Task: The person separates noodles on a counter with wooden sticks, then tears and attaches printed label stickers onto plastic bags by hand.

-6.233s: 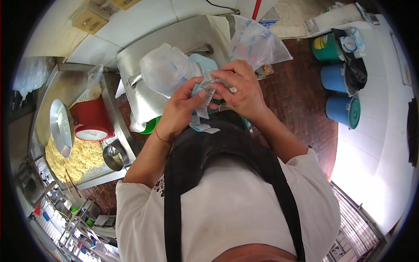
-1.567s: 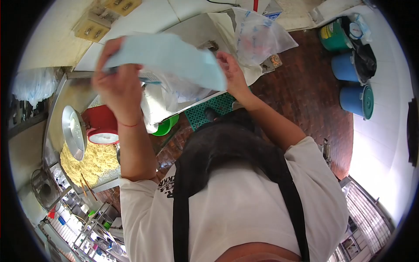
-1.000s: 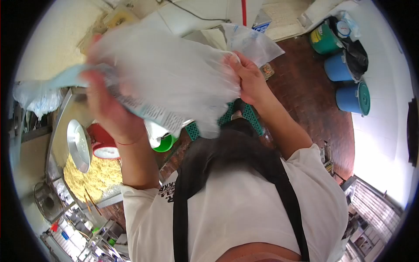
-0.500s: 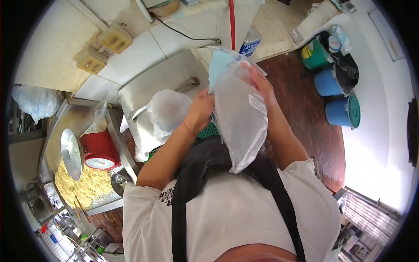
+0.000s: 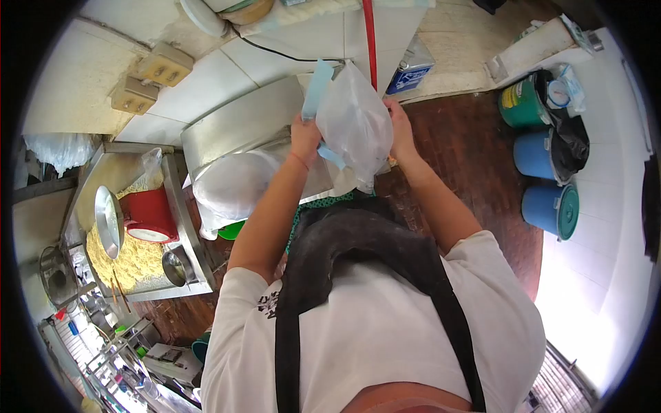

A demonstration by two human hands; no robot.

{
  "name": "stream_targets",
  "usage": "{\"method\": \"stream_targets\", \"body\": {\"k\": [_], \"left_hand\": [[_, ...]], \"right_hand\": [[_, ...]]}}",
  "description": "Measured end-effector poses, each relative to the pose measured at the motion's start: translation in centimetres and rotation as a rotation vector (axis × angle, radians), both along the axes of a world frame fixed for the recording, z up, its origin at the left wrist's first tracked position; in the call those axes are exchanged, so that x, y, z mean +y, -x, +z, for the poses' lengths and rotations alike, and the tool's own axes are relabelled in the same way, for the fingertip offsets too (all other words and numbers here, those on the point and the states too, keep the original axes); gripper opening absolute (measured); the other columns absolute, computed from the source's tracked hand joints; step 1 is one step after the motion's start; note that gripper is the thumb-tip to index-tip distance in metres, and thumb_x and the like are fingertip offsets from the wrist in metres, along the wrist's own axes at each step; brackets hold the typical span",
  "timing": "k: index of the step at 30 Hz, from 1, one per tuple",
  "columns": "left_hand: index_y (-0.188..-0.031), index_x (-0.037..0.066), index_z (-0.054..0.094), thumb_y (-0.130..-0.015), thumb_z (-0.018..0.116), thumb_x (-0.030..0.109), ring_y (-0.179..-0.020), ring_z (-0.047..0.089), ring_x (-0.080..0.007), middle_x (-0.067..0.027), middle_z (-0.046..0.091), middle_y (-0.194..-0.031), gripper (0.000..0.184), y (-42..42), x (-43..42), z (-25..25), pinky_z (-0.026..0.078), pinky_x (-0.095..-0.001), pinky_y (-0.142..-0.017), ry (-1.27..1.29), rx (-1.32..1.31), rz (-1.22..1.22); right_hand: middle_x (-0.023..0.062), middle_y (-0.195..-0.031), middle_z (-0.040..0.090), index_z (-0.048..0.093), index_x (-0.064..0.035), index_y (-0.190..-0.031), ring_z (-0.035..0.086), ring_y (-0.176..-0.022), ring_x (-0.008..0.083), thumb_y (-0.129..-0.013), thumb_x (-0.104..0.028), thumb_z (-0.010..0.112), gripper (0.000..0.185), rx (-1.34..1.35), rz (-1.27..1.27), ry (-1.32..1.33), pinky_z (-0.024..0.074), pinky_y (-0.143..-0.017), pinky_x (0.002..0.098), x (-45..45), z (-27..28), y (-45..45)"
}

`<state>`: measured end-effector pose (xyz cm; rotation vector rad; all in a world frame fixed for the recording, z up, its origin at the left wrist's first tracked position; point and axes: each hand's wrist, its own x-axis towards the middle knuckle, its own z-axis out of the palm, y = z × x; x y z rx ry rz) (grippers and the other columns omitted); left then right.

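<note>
A translucent plastic bag (image 5: 352, 120) hangs in front of me, puffed out and tapering at both ends. My left hand (image 5: 305, 142) is closed at the bag's left side, with a light blue strip (image 5: 317, 89) sticking up out of its grip and another blue piece showing below. My right hand (image 5: 404, 134) holds the bag's right side, its fingers partly hidden behind the plastic. Left of my left forearm, a filled clear bag (image 5: 233, 184) lies on the metal counter (image 5: 234, 124).
On the left, a metal tray (image 5: 180, 213) holds yellow crumbly food (image 5: 134, 265), a red scale (image 5: 149, 215) with a steel pan (image 5: 109, 220), and a ladle (image 5: 177, 266). Blue bins (image 5: 540, 210) and a green bin (image 5: 520, 102) stand right. A red pole (image 5: 370, 45) rises behind the bag.
The bag has moved up and away from my chest, and its lower end has risen. The light blue strip now stands out to its left. The camera view has shifted slightly.
</note>
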<state>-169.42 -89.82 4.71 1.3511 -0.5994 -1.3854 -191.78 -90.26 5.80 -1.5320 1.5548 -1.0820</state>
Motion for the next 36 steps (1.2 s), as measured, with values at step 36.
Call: {"method": "stream_targets", "body": {"k": [36], "left_hand": [[-0.140, -0.004, 0.033, -0.085, 0.065, 0.000, -0.081, 0.068, -0.0261, -0.0152, 0.065, -0.105, 0.064, 2.0, 5.5, -15.0, 0.060, -0.0389, -0.069, -0.188, 0.036, -0.325]], "right_hand": [[0.0148, -0.142, 0.054, 0.036, -0.0091, -0.152, 0.055, -0.128, 0.0254, -0.077, -0.025, 0.083, 0.089, -0.185, 0.539, -0.354, 0.0450, -0.106, 0.0389, 2.7, -7.7, 2.0]]}}
